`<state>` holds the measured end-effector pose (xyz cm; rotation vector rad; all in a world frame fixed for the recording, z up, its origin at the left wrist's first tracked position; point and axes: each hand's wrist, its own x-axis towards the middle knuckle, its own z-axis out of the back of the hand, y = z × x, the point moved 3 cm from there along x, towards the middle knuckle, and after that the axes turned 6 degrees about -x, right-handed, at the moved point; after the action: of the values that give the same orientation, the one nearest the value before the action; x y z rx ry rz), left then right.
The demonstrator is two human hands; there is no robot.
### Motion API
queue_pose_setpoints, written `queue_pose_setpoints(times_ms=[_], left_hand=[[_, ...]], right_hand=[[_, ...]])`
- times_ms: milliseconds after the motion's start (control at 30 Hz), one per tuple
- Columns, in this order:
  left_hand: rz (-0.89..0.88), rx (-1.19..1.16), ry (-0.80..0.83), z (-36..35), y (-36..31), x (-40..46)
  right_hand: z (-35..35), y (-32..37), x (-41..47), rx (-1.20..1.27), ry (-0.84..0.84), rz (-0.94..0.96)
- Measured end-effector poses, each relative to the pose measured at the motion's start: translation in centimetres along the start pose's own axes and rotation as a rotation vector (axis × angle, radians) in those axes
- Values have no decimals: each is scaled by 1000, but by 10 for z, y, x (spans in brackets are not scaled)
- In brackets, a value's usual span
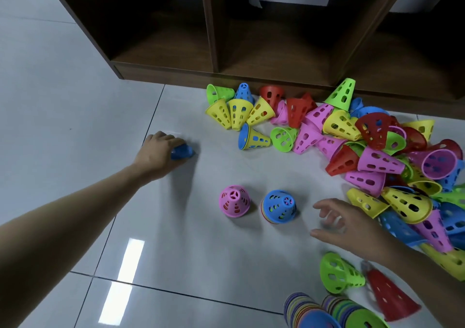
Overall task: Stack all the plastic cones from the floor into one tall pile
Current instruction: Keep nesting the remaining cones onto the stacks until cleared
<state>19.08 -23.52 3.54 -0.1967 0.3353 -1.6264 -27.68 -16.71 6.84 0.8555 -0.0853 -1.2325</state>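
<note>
Head view: left hand (161, 149) far out on floor (75, 116), fingers curled round blue cone (182, 151). Right hand (352, 227) spread, holding nothing, just right of short stack (278, 209) beside upright pink cone (234, 201). Loose heap (377, 151) along shelf (251, 51) and right side. Tall stacks (327, 312) lying at bottom edge.

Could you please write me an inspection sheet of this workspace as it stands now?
Surface: glossy grey tiled floor, dark grout lines.
Job's things: upright pink perforated plastic cone; upright blue-topped cone stack; two tall stacks at the bottom edge.
Clutter: mixed heap of loose coloured cones on their sides.
Hands: left hand grips a blue cone; right hand open, fingers spread, holding nothing.
Cables: nothing seen.
Surroundings: dark wooden cubby shelf.
</note>
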Motion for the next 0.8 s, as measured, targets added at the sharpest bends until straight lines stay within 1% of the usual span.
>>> queue_pose_setpoints(times_ms=[100,200,267,300,367,467,567,600,667,733,800], left_hand=[[11,-177,-102,10,-33,-8],[30,-524,-210,29,-87,-21],[-12,-733,-193,39,-129,-35],[-49,-777,-172,42,-147,-43],[-128,-814,-135,41,-175,-58],[-168,-848,-63,29,-191,-74],[-158,-792,14,13,-191,-84],[-147,-776,23,9,-188,-85],[-113,-751,24,1,-179,-88],[-91,-721,30,-7,-171,-90],[-77,-688,57,-13,-165,-92]], right_hand=[[2,-13,-17,-152,122,-26],[-3,-21,-35,-407,285,-61],[-13,-20,-43,-493,354,-83],[-18,-19,-44,-515,363,-83],[-26,-17,-46,-553,342,-108],[-25,-14,-45,-578,303,-197],[-14,-12,-45,-478,250,-263],[-11,-12,-47,-442,256,-285],[-8,-15,-51,-438,324,-299],[-10,-15,-57,-474,387,-267],[-11,-12,-63,-546,410,-245]])
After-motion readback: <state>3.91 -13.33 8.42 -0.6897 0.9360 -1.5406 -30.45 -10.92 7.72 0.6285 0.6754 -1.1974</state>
